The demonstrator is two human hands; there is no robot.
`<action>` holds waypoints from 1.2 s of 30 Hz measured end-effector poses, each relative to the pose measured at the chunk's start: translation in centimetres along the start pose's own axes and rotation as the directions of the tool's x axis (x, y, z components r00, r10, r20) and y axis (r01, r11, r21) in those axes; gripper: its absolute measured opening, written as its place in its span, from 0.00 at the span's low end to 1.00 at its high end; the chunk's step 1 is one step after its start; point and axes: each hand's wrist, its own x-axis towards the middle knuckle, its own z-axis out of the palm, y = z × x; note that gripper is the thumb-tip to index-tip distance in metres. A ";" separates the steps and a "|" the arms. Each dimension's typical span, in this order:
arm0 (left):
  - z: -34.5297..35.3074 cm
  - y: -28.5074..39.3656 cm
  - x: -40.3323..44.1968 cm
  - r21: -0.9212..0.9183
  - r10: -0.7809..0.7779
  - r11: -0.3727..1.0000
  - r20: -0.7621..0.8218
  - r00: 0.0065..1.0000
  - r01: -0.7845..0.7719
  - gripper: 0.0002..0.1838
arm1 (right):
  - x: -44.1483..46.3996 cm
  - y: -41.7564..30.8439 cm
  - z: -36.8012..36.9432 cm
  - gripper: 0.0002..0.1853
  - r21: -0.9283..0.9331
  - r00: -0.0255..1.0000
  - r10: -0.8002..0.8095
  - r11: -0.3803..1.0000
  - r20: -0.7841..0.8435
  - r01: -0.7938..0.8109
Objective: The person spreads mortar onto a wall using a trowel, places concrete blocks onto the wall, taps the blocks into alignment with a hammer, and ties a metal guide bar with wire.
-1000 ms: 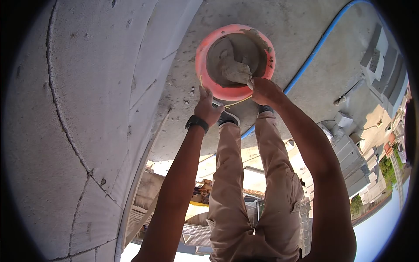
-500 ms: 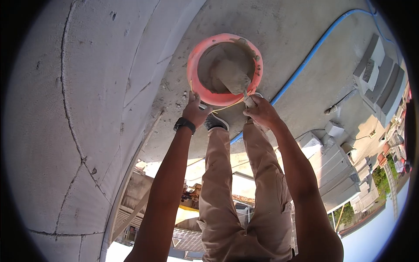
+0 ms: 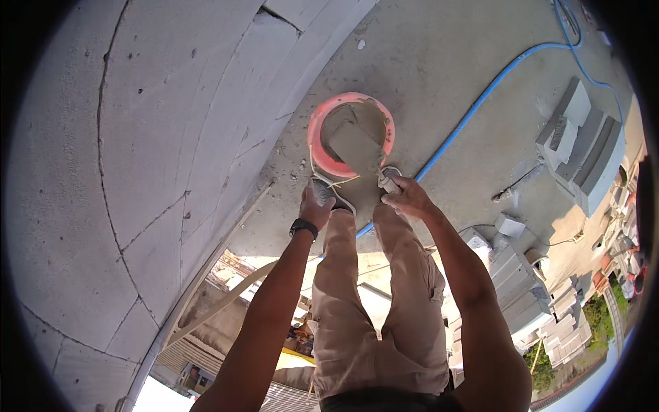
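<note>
My right hand (image 3: 410, 198) is closed around the handle of a trowel (image 3: 360, 147). Its broad blade carries wet grey mortar and lies over the opening of a pink-red bucket (image 3: 317, 130). More mortar (image 3: 371, 118) fills the bucket, with smears along the far right rim. My left hand (image 3: 316, 206), a dark watch on its wrist, is below the bucket's near left side, apart from the rim and empty, fingers loosely extended. A thin yellowish bucket handle (image 3: 336, 182) hangs down close to its fingertips.
A pale block wall (image 3: 151, 137) rises along the left. Across the concrete floor (image 3: 425, 75) runs a blue hose (image 3: 473, 106), just right of the bucket. Stacked grey blocks (image 3: 583, 144) stand at the right, with more blocks (image 3: 508, 275) nearer. My shoes are close to the bucket.
My left hand has let go of the bucket's rim and drawn back. The bucket appears smaller and lower in view as my head has shifted. The trowel stays in my right hand.
</note>
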 end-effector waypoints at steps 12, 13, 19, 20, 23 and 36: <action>-10.7 11.7 -22.0 -0.388 -0.007 0.913 -0.328 0.945 -0.127 0.52 | -22.4 -27.9 3.9 0.19 -0.356 0.939 -0.190 0.889 0.287 0.288; -12.3 11.8 -24.2 -0.345 -0.012 0.933 -0.312 0.950 -0.102 0.51 | -23.6 -30.3 5.5 0.19 -0.343 0.939 -0.165 0.900 0.303 0.269; -16.9 3.6 -28.7 -0.479 -0.110 0.836 -0.626 0.772 -0.269 0.41 | -29.9 -40.8 16.9 0.22 -0.511 0.883 -0.091 0.786 0.461 0.348; -18.1 1.5 -29.7 -0.545 -0.165 0.718 -0.738 0.655 -0.433 0.40 | -30.4 -42.1 19.4 0.22 -0.534 0.878 -0.092 0.763 0.469 0.365; -25.8 -2.4 -37.4 -0.538 -0.320 0.645 -0.835 0.447 -0.543 0.36 | -32.0 -45.0 27.4 0.24 -0.506 0.824 -0.073 0.757 0.562 0.413; -47.8 -19.9 -54.1 -0.195 -0.477 0.708 -0.841 -0.256 -0.679 0.43 | -35.0 -55.1 69.9 0.26 -0.373 0.422 -0.041 0.397 0.906 0.839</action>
